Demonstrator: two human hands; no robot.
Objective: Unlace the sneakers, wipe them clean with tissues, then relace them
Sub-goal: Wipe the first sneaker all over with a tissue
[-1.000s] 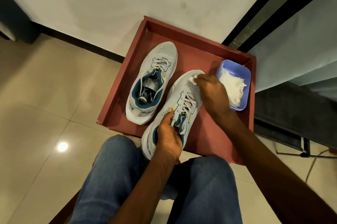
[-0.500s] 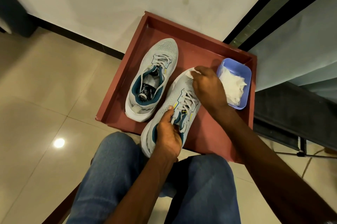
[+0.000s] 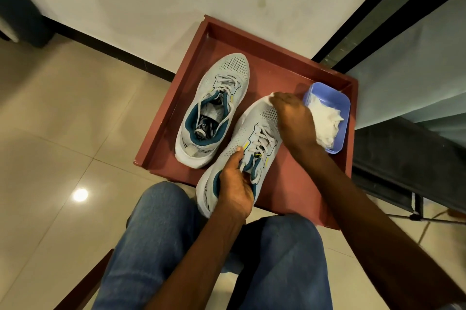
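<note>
Two grey sneakers with teal linings lie in a red-brown tray (image 3: 297, 75). The left sneaker (image 3: 228, 75) rests flat, laced, with its lace ends tucked inside. The right sneaker (image 3: 237, 143) is tilted with its heel over the tray's near edge. My left hand (image 3: 235, 183) grips it at the collar, thumb by the laces. My right hand (image 3: 293, 120) covers the toe and presses a white tissue (image 3: 270, 96) against it; only a corner of the tissue shows.
A blue plastic tub (image 3: 339, 104) of white tissues sits in the tray's right corner, just right of my right hand. My jeans-clad knees (image 3: 156, 229) are below the tray. A white wall stands behind, tiled floor to the left, dark furniture to the right.
My right hand with the tissue has slid from the toe's middle toward its tip. The left hand keeps its hold on the sneaker. The camera has shifted slightly.
</note>
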